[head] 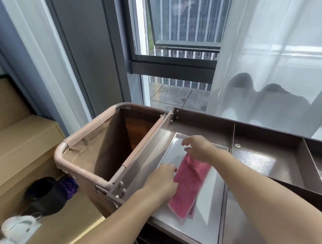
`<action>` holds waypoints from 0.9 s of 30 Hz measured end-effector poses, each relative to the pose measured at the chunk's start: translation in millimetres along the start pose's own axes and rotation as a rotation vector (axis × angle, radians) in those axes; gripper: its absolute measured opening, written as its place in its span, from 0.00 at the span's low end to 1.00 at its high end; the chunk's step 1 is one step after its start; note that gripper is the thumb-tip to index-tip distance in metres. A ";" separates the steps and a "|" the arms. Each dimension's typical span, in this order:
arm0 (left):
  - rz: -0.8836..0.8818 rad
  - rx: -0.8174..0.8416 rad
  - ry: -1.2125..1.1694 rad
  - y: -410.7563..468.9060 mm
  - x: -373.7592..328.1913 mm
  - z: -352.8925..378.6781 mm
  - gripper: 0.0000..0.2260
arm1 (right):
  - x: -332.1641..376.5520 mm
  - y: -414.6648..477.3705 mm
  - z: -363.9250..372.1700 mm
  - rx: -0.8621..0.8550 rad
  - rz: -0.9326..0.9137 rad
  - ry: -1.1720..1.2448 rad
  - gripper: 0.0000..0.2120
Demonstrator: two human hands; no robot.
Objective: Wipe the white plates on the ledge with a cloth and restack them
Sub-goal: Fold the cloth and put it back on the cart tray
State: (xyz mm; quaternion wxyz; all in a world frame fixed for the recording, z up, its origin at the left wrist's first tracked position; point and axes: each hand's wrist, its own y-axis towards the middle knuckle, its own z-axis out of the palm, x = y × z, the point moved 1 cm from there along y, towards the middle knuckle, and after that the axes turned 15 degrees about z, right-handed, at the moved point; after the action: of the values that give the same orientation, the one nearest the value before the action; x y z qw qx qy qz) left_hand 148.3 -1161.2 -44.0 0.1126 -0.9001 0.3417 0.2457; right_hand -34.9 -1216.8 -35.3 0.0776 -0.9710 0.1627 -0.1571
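Note:
A pink cloth [189,182] lies folded lengthwise in a shallow metal tray [208,207] on top of a brown cart. My left hand [162,182] rests on the cloth's left edge, fingers curled against it. Over the cloth's far end, my right hand [197,148] has its fingers bent down onto the fabric. I cannot tell for certain whether either hand pinches the cloth. No white plates are in sight on the cart top.
A brown fabric laundry bag [100,147] on a padded frame hangs at the cart's left. Empty brown compartments [262,159] lie to the right. White cups [19,228] and a black container [44,194] sit bottom left beside cardboard boxes [17,134]. Window and sheer curtain stand behind.

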 end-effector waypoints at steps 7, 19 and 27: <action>-0.023 -0.251 0.029 -25.5 26.9 -63.2 0.15 | 79.8 -19.2 -20.7 -0.138 -0.254 0.170 0.11; -0.322 -0.602 0.061 -184.3 188.4 -170.8 0.10 | 303.0 -70.1 27.2 -0.061 -0.518 0.144 0.12; -0.499 -0.715 0.091 -323.5 313.2 -233.0 0.10 | 476.6 -117.4 97.4 0.013 -0.641 0.123 0.13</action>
State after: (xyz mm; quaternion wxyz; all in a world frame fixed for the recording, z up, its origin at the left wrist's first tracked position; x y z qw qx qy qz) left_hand 652.6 -1183.2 3.5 -0.1654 -0.9474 0.0117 0.2739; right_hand 459.3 -1259.5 30.4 0.0206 -0.9609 -0.1480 -0.2330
